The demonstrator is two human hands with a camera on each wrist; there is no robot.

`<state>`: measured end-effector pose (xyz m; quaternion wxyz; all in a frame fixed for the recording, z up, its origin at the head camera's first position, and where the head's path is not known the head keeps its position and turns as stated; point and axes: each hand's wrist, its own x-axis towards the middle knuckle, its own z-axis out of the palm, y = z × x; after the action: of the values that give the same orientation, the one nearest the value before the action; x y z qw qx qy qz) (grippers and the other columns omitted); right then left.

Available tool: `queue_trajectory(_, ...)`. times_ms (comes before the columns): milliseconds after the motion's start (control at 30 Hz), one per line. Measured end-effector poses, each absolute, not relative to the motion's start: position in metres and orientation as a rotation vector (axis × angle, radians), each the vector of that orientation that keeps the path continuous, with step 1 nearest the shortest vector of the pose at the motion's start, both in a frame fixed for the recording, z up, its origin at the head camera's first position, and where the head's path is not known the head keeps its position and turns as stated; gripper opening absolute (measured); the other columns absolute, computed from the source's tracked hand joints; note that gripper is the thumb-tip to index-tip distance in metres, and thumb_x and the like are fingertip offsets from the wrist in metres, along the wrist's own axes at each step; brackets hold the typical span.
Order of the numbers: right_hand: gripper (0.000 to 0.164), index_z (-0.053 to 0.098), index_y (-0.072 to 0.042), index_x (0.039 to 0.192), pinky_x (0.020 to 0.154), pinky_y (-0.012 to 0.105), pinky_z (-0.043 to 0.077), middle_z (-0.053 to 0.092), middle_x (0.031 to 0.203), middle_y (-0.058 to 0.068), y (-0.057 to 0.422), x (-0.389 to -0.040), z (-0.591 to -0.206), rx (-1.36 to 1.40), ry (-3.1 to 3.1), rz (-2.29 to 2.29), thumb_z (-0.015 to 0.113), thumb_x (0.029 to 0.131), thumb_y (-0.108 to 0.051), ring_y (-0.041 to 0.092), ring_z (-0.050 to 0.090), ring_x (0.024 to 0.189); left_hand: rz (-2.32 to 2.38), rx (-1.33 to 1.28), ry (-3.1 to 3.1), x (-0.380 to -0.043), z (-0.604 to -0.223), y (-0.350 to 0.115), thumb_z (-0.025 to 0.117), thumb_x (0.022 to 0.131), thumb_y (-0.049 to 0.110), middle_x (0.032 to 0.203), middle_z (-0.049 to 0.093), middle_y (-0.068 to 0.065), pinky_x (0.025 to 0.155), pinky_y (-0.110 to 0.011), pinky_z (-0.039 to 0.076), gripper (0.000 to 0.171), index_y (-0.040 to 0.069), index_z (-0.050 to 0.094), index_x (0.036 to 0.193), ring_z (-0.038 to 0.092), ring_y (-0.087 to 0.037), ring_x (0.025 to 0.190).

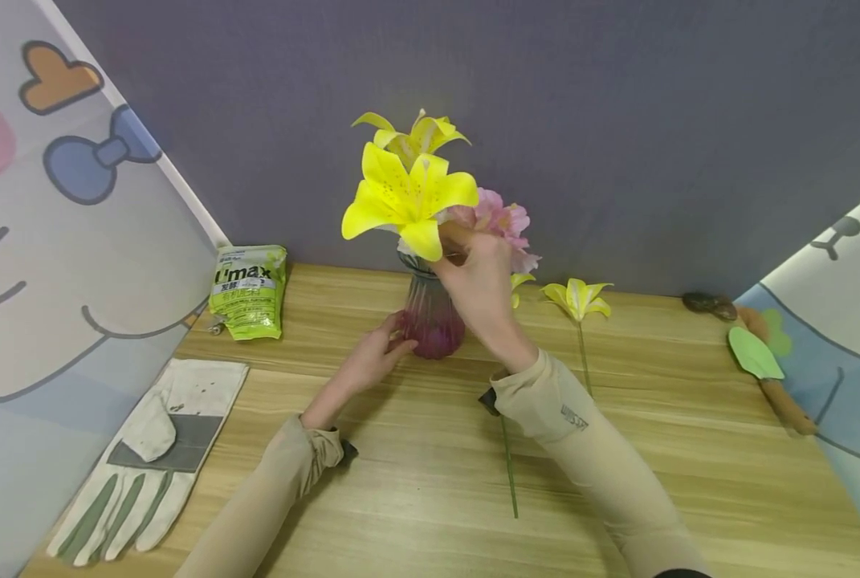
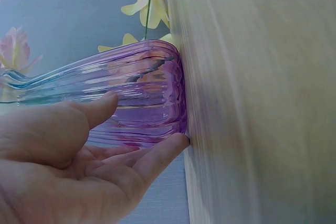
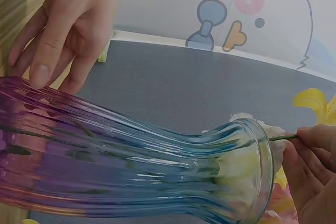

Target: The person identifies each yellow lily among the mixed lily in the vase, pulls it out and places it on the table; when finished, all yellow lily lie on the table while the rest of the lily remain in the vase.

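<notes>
1. Vase (image 1: 437,325), upright on desk (image 1: 422,498).
2. Left hand (image 1: 367,359): loosely spread, touching vase's lower left side.
3. Right hand (image 1: 482,273): pinching front yellow lily (image 1: 388,194) by its stem, above vase's mouth.
4. Green packet (image 1: 250,293): left of vase.

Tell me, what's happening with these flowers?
A person's right hand pinches a thin green stem that runs into a ribbed, purple-and-blue glass vase, while the left hand holds it low. Yellow, lily-shaped blooms and ruffled pink flowers show around its top. Another long-stemmed yellow flower lies to the right on the light wooden table.
</notes>
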<state>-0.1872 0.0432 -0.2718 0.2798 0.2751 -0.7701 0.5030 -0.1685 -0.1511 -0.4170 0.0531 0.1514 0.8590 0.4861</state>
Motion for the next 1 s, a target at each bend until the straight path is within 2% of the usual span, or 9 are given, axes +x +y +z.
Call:
queue_trajectory(233, 0.019, 0.081, 0.006, 0.111, 0.081, 0.041, 0.068, 0.080, 0.102, 0.018, 0.052, -0.184, -0.274, 0.687, -2.053, 1.416, 0.083, 0.092, 0.002, 0.030, 0.080, 0.094, 1.455, 0.474, 2.643, -0.169, -0.417, -0.152, 0.061, 0.111, 0.009, 0.154, 0.046, -0.038, 0.111, -0.049, 0.053, 0.061, -0.016, 0.031, 0.158, 0.058, -0.048, 0.134)
queue_trajectory(300, 0.022, 0.080, 0.007, 0.113, 0.081, 0.035, 0.068, 0.080, 0.101, 0.018, 0.054, -0.183, -0.274, 0.674, -2.035, 1.435, 0.084, 0.092, 0.000, 0.027, 0.080, 0.092, 1.455, 0.470, 2.645, -0.168, -0.416, -0.152, 0.061, 0.110, 0.009, 0.154, 0.047, -0.038, 0.111, -0.049, 0.053, 0.061, -0.016, 0.032, 0.158, 0.059, -0.048, 0.134)
queue_trajectory(333, 0.021, 0.080, 0.007, 0.112, 0.077, 0.029, 0.066, 0.080, 0.096, 0.016, 0.056, -0.184, -0.275, 0.663, -2.029, 1.432, 0.084, 0.093, -0.001, 0.024, 0.078, 0.085, 1.452, 0.469, 2.648, -0.169, -0.416, -0.152, 0.061, 0.110, 0.009, 0.154, 0.047, -0.038, 0.111, -0.049, 0.053, 0.061, -0.016, 0.032, 0.158, 0.059, -0.048, 0.133)
queue_trajectory(433, 0.016, 0.080, 0.006, 0.100, 0.058, 0.015, 0.050, 0.070, 0.073, 0.011, 0.060, -0.183, -0.275, 0.616, -2.025, 1.400, 0.085, 0.093, -0.008, 0.016, 0.062, 0.063, 1.438, 0.464, 2.656, -0.169, -0.416, -0.152, 0.060, 0.111, 0.010, 0.154, 0.048, -0.037, 0.111, -0.049, 0.054, 0.061, -0.016, 0.032, 0.158, 0.059, -0.048, 0.133)
queue_trajectory(500, 0.018, 0.078, 0.004, 0.091, 0.050, 0.017, 0.034, 0.059, 0.062, 0.007, 0.063, -0.183, -0.276, 0.587, -2.020, 1.372, 0.085, 0.094, -0.012, 0.014, 0.048, 0.054, 1.435, 0.460, 2.658, -0.169, -0.416, -0.152, 0.060, 0.111, 0.011, 0.153, 0.048, -0.037, 0.111, -0.049, 0.054, 0.060, -0.015, 0.032, 0.158, 0.059, -0.048, 0.133)
queue_trajectory(567, 0.024, 0.074, 0.002, 0.084, 0.047, 0.019, 0.027, 0.049, 0.056, 0.005, 0.065, -0.184, -0.276, 0.576, -2.010, 1.341, 0.085, 0.095, -0.016, 0.013, 0.040, 0.050, 1.434, 0.460, 2.665, -0.169, -0.416, -0.152, 0.060, 0.111, 0.011, 0.153, 0.048, -0.037, 0.111, -0.050, 0.054, 0.059, -0.015, 0.033, 0.157, 0.059, -0.049, 0.133)
queue_trajectory(800, 0.025, 0.074, 0.000, 0.083, 0.044, 0.020, 0.031, 0.072, 0.071, 0.008, 0.073, -0.186, -0.281, 0.594, -1.929, 1.420, 0.085, 0.096, -0.018, 0.011, 0.053, 0.051, 1.417, 0.458, 2.690, -0.169, -0.417, -0.151, 0.063, 0.110, 0.011, 0.151, 0.051, -0.036, 0.109, -0.050, 0.055, 0.059, -0.013, 0.037, 0.157, 0.061, -0.048, 0.130)
queue_trajectory(867, 0.023, 0.075, 0.002, 0.083, 0.044, 0.020, 0.032, 0.073, 0.071, 0.010, 0.076, -0.186, -0.283, 0.594, -1.903, 1.460, 0.085, 0.096, -0.015, 0.013, 0.057, 0.053, 1.416, 0.463, 2.695, -0.170, -0.418, -0.151, 0.063, 0.110, 0.011, 0.151, 0.052, -0.036, 0.108, -0.050, 0.055, 0.058, -0.014, 0.037, 0.156, 0.062, -0.049, 0.129)
queue_trajectory(1000, 0.015, 0.081, 0.005, 0.093, 0.052, 0.018, 0.046, 0.077, 0.078, 0.013, 0.082, -0.185, -0.286, 0.575, -1.867, 1.527, 0.084, 0.095, -0.009, 0.008, 0.069, 0.066, 1.419, 0.462, 2.690, -0.170, -0.418, -0.150, 0.063, 0.109, 0.010, 0.150, 0.052, -0.036, 0.107, -0.050, 0.057, 0.058, -0.013, 0.038, 0.156, 0.063, -0.049, 0.127)
